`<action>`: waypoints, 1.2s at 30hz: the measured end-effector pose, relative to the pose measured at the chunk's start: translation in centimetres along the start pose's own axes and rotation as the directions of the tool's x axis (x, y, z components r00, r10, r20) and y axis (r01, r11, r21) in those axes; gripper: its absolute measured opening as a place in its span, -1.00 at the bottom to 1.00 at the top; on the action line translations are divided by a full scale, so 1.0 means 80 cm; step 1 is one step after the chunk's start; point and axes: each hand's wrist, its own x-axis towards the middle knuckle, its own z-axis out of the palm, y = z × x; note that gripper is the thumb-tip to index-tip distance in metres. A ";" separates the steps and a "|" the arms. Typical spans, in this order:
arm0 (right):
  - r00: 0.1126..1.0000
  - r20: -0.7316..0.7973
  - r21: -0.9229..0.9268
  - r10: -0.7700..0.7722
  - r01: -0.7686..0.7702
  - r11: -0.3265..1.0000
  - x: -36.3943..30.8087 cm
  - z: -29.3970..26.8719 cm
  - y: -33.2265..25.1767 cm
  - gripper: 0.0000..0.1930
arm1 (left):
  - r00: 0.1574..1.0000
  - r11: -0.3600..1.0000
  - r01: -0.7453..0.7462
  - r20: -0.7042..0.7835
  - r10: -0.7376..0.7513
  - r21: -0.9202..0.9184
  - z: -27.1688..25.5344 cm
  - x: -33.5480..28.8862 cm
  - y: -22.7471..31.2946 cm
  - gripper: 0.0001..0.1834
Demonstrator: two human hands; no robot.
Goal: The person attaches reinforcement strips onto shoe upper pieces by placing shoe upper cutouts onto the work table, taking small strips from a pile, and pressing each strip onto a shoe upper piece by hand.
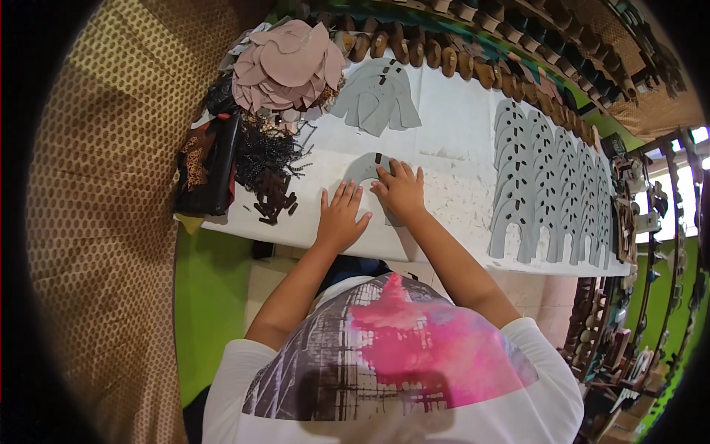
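Note:
A grey U-shaped cut-out piece (pixel 361 167), like a shoe upper, lies on the white-covered table in front of me, with a small dark brown strip (pixel 378 158) near its top. My left hand (pixel 342 220) rests flat over the piece's left leg, fingers stretched out. Across its right side lies my right hand (pixel 402 195), fingers spread and fingertips on the surface close to the dark strip. Whether something small is under those fingertips cannot be seen. Beyond my hands is a loose stack of similar grey pieces (pixel 376 100).
Overlapping rows of grey pieces with dark strips (pixel 514 177) cover the table's right side. At left are a pile of dark brown strips (pixel 274 197), black beaded trims (pixel 268 152), a black box (pixel 214 166) and pink cut-outs (pixel 285 66). Brown shoe forms (pixel 449 62) line the far edge.

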 end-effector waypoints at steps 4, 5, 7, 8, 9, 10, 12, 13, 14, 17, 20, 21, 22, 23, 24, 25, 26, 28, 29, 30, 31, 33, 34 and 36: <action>0.999 0.022 0.156 0.041 -0.044 0.987 -0.012 0.005 0.017 -0.48 | 1.000 0.996 0.019 0.003 -0.019 -0.086 -0.001 0.000 0.000 -0.38; 0.998 0.012 0.187 0.060 -0.061 0.981 -0.022 0.004 0.019 -0.44 | 1.000 0.993 0.022 -0.001 -0.022 -0.119 -0.001 0.000 -0.001 -0.40; 0.998 0.037 0.121 0.042 -0.046 0.992 -0.048 0.000 0.016 -0.44 | 0.999 0.991 0.033 -0.006 -0.034 -0.133 -0.004 -0.004 -0.004 -0.40; 0.998 0.061 0.054 0.034 -0.037 0.998 -0.062 0.000 0.017 -0.43 | 0.999 0.988 0.035 -0.009 -0.037 -0.148 -0.005 -0.005 -0.004 -0.41; 0.997 0.065 0.054 0.033 -0.037 0.998 -0.073 0.000 0.018 -0.43 | 0.999 0.988 0.038 -0.007 -0.040 -0.150 -0.006 -0.006 -0.003 -0.41; 0.999 0.039 0.046 0.021 -0.023 0.999 -0.083 0.000 0.019 -0.45 | 0.999 0.988 0.032 -0.024 -0.036 -0.153 -0.007 -0.007 -0.002 -0.43; 1.000 0.011 0.043 0.009 -0.010 0.999 -0.088 -0.002 0.020 -0.47 | 0.999 0.988 0.024 -0.041 -0.030 -0.150 -0.011 -0.005 -0.002 -0.45; 0.999 0.027 0.038 0.020 -0.021 0.999 -0.088 -0.003 0.021 -0.48 | 0.998 0.977 0.014 -0.056 -0.026 -0.213 -0.013 -0.005 -0.002 -0.52; 0.999 0.042 0.034 0.031 -0.032 0.999 -0.088 -0.004 0.020 -0.48 | 0.997 0.962 0.002 -0.072 -0.023 -0.273 -0.015 -0.005 -0.005 -0.58; 0.998 0.041 0.037 0.040 -0.042 0.998 -0.089 -0.007 0.017 -0.49 | 0.984 0.916 0.046 -0.140 -0.110 -0.398 -0.018 -0.011 -0.020 -0.69; 0.997 0.050 0.051 0.051 -0.053 0.997 -0.088 -0.008 0.015 -0.50 | 0.920 0.947 0.163 -0.305 -0.247 -0.275 -0.030 -0.021 -0.045 -0.77; 0.997 0.050 0.054 0.053 -0.055 0.997 -0.089 -0.008 0.017 -0.50 | 0.921 0.948 0.163 -0.303 -0.246 -0.273 -0.037 -0.024 -0.055 -0.77; 0.998 0.043 0.051 0.053 -0.055 0.997 -0.089 -0.008 0.018 -0.50 | 0.891 0.946 0.285 -0.321 -0.322 -0.156 -0.045 -0.027 -0.067 -0.77; 0.998 0.036 0.050 0.050 -0.052 0.997 -0.089 -0.008 0.018 -0.50 | 0.851 0.914 0.405 -0.350 -0.392 -0.039 -0.055 -0.028 -0.075 -0.78; 0.998 0.037 0.053 0.051 -0.053 0.997 -0.088 -0.008 0.019 -0.50 | 0.852 0.914 0.405 -0.348 -0.391 -0.036 -0.062 -0.030 -0.081 -0.78; 0.998 0.033 0.056 0.055 -0.057 0.997 -0.089 -0.008 0.020 -0.50 | 0.852 0.884 0.467 -0.284 -0.441 0.030 -0.069 -0.031 -0.085 -0.77; 0.998 0.031 0.061 0.054 -0.055 0.997 -0.088 -0.009 0.018 -0.50 | 0.840 0.845 0.526 -0.223 -0.495 0.102 -0.076 -0.035 -0.092 -0.77; 0.998 0.031 0.070 0.049 -0.051 0.996 -0.088 -0.011 0.015 -0.50 | 0.860 0.851 0.505 -0.159 -0.484 0.142 -0.080 -0.039 -0.103 -0.78; 0.998 0.029 0.071 0.051 -0.053 0.996 -0.088 -0.011 0.015 -0.51 | 0.865 0.856 0.498 -0.146 -0.480 0.137 -0.085 -0.037 -0.102 -0.80; 0.998 0.028 0.073 0.055 -0.056 0.996 -0.088 -0.011 0.015 -0.51 | 0.870 0.861 0.491 -0.132 -0.476 0.131 -0.087 -0.036 -0.102 -0.82; 0.998 0.028 0.079 0.057 -0.059 0.995 -0.089 -0.012 0.015 -0.51 | 0.872 0.863 0.487 -0.131 -0.472 0.133 -0.087 -0.033 -0.103 -0.82; 0.998 0.027 0.086 0.058 -0.060 0.994 -0.088 -0.012 0.015 -0.51 | 0.853 0.847 0.520 -0.118 -0.509 0.107 -0.087 -0.030 -0.107 -0.86; 0.998 0.026 0.091 0.056 -0.058 0.994 -0.088 -0.012 0.015 -0.51 | 0.854 0.848 0.518 -0.118 -0.507 0.108 -0.086 -0.029 -0.109 -0.86; 0.998 0.027 0.096 0.056 -0.058 0.994 -0.089 -0.012 0.015 -0.51 | 0.846 0.850 0.524 -0.145 -0.512 0.055 -0.085 -0.028 -0.112 -0.88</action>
